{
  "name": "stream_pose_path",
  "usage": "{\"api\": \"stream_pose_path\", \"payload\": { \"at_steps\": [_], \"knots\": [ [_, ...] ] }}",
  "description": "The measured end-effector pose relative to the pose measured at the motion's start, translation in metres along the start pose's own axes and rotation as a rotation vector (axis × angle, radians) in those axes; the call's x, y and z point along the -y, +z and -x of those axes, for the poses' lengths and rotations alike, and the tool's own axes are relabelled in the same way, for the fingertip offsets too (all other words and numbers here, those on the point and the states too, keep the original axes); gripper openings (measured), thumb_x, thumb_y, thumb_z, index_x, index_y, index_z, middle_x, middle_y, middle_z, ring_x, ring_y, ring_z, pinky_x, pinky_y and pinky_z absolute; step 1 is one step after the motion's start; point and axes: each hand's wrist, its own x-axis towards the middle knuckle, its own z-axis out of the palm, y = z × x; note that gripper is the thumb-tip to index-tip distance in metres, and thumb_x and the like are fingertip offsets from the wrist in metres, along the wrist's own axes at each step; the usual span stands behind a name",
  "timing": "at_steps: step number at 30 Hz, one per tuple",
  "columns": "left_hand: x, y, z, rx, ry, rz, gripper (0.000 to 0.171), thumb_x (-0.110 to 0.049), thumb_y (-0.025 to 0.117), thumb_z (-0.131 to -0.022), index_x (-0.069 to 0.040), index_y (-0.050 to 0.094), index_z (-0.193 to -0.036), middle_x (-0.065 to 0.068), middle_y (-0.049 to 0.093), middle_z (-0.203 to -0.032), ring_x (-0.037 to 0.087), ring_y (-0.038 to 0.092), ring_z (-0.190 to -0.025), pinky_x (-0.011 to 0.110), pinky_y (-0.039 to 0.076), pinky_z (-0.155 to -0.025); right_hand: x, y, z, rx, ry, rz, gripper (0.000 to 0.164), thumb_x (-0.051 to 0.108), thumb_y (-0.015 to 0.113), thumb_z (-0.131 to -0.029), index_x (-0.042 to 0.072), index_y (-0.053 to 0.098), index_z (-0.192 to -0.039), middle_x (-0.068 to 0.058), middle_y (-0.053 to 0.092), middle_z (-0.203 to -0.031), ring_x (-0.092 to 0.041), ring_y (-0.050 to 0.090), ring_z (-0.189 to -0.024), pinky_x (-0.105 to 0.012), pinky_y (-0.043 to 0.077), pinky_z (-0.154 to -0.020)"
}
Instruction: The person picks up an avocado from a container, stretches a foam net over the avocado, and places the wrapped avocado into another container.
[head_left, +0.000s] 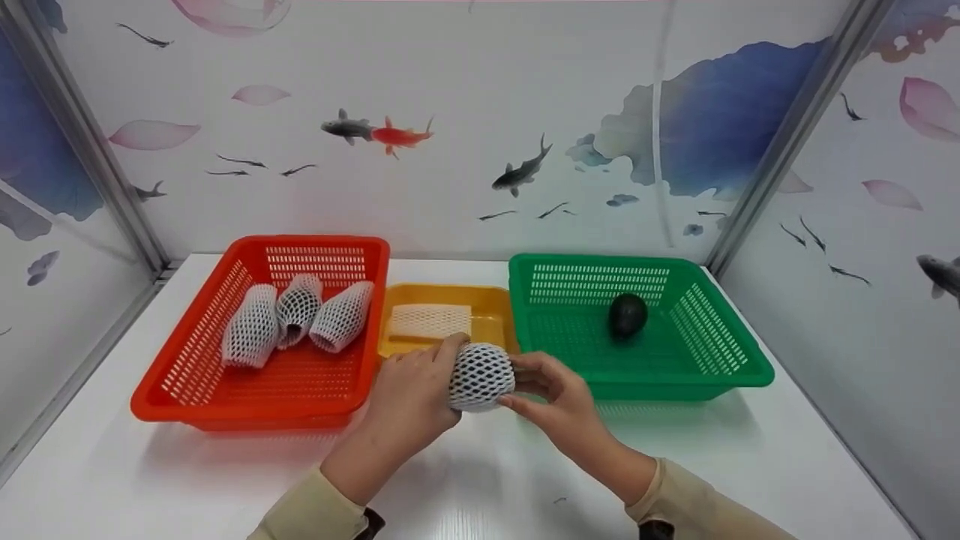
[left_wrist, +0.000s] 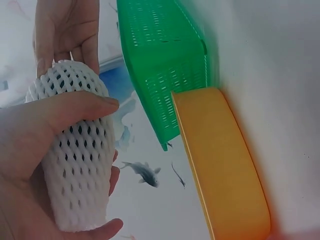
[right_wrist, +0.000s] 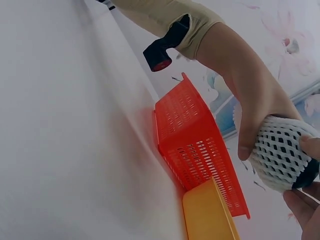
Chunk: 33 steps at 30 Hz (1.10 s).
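Note:
My left hand (head_left: pixel 412 394) grips a white foam net sleeve (head_left: pixel 482 379) around its side, thumb across it in the left wrist view. Inside the sleeve is a dark fruit; its dark end (right_wrist: pixel 307 174) shows past the net's edge in the right wrist view. At that end, the thumb and fingers of my right hand (head_left: pixel 559 397) pinch the sleeve's edge and the fruit. Both hands are above the table, just in front of a yellow tray (head_left: pixel 495 300). A flat foam net (head_left: pixel 431 320) lies in that tray. One dark, avocado-like fruit (head_left: pixel 627 315) sits in the green basket (head_left: pixel 555 337).
On the left, a red basket (head_left: pixel 262 405) holds three net-wrapped pieces (head_left: pixel 252 326). Baskets and tray stand side by side on a white table (head_left: pixel 480 480). Printed wall panels (head_left: pixel 450 210) with metal corner posts enclose the back and sides.

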Motion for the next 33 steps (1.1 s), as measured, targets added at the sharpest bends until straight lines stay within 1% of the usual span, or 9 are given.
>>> {"api": "stream_pose_path", "payload": {
  "at_steps": [3, 6, 10, 14, 18, 20, 23, 29, 33],
  "knots": [
    [0.001, -0.003, -0.001, -0.029, -0.045, 0.040, 0.085, -0.029, 0.092, -0.063, -0.013, 0.046, -0.133, 0.006, 0.064, -0.109, 0.024, 0.058, -0.090, 0.045, 0.053, -0.084, 0.000, -0.002, -0.001, -0.020, 0.026, -0.003, 0.044, 0.008, 0.078, -0.081, -0.001, 0.059, -0.120, -0.014, 0.061, -0.118, -0.027, 0.063, -0.104, -0.034, 0.052, -0.090],
    [0.002, -0.004, -0.001, -0.120, -0.072, 0.047, 0.083, -0.032, 0.093, -0.061, -0.013, 0.049, -0.129, 0.007, 0.064, -0.106, 0.023, 0.059, -0.087, 0.042, 0.055, -0.078, 0.000, -0.003, -0.003, -0.055, 0.047, -0.026, 0.046, 0.008, 0.077, -0.083, -0.003, 0.056, -0.122, -0.015, 0.060, -0.120, -0.027, 0.063, -0.104, -0.033, 0.052, -0.090],
    [0.005, -0.006, -0.001, -0.259, -0.102, 0.095, 0.090, -0.038, 0.092, -0.062, -0.013, 0.048, -0.136, 0.008, 0.062, -0.119, 0.024, 0.060, -0.100, 0.043, 0.055, -0.082, 0.000, -0.003, -0.004, -0.099, 0.045, -0.106, 0.053, 0.004, 0.075, -0.084, -0.006, 0.048, -0.128, -0.020, 0.056, -0.124, -0.028, 0.063, -0.104, -0.033, 0.052, -0.090],
    [0.007, -0.008, 0.000, -0.361, -0.099, 0.210, 0.098, -0.040, 0.090, -0.065, -0.016, 0.039, -0.146, 0.006, 0.059, -0.126, 0.023, 0.058, -0.108, 0.042, 0.054, -0.085, -0.002, -0.003, -0.002, -0.114, -0.006, -0.172, 0.060, 0.000, 0.072, -0.086, -0.005, 0.039, -0.137, -0.022, 0.052, -0.126, -0.027, 0.063, -0.106, -0.034, 0.051, -0.091],
    [0.006, -0.012, 0.001, -0.373, -0.074, 0.388, 0.107, -0.034, 0.089, -0.068, -0.022, 0.025, -0.153, 0.006, 0.058, -0.127, 0.022, 0.058, -0.108, 0.041, 0.054, -0.085, -0.003, -0.006, 0.000, -0.073, -0.064, -0.215, 0.063, -0.003, 0.065, -0.090, 0.001, 0.035, -0.146, -0.020, 0.049, -0.128, -0.027, 0.062, -0.109, -0.036, 0.051, -0.091],
    [0.006, -0.013, 0.001, -0.350, -0.054, 0.507, 0.111, -0.029, 0.089, -0.070, -0.023, 0.018, -0.154, 0.004, 0.061, -0.123, 0.021, 0.060, -0.106, 0.039, 0.054, -0.085, -0.003, -0.007, 0.001, -0.050, -0.057, -0.217, 0.063, -0.002, 0.063, -0.092, 0.002, 0.035, -0.148, -0.020, 0.048, -0.131, -0.027, 0.063, -0.109, -0.036, 0.051, -0.091],
    [0.009, -0.016, -0.002, -0.286, -0.041, 0.708, 0.112, -0.024, 0.088, -0.072, -0.021, 0.014, -0.156, -0.001, 0.065, -0.119, 0.018, 0.063, -0.105, 0.037, 0.054, -0.087, -0.002, -0.007, 0.003, -0.032, -0.015, -0.212, 0.062, -0.001, 0.062, -0.093, -0.008, 0.032, -0.146, -0.024, 0.046, -0.137, -0.023, 0.062, -0.111, -0.034, 0.050, -0.093],
    [0.011, -0.016, -0.007, 0.010, -0.064, 1.046, 0.082, -0.026, 0.078, -0.084, -0.021, 0.032, -0.152, 0.006, 0.054, -0.136, 0.026, 0.055, -0.120, 0.040, 0.048, -0.096, 0.003, -0.004, 0.005, -0.008, 0.085, -0.245, 0.061, 0.004, 0.064, -0.094, -0.014, 0.031, -0.142, -0.030, 0.041, -0.143, -0.023, 0.053, -0.124, -0.033, 0.044, -0.100],
    [0.006, -0.012, -0.006, 0.151, -0.055, 1.153, 0.084, -0.028, 0.075, -0.087, -0.019, 0.026, -0.154, 0.008, 0.043, -0.144, 0.030, 0.047, -0.128, 0.040, 0.048, -0.096, 0.007, -0.001, 0.004, 0.001, 0.123, -0.240, 0.064, 0.009, 0.065, -0.094, -0.012, 0.030, -0.143, -0.028, 0.044, -0.141, -0.029, 0.052, -0.125, -0.034, 0.044, -0.100]
  ]
}}
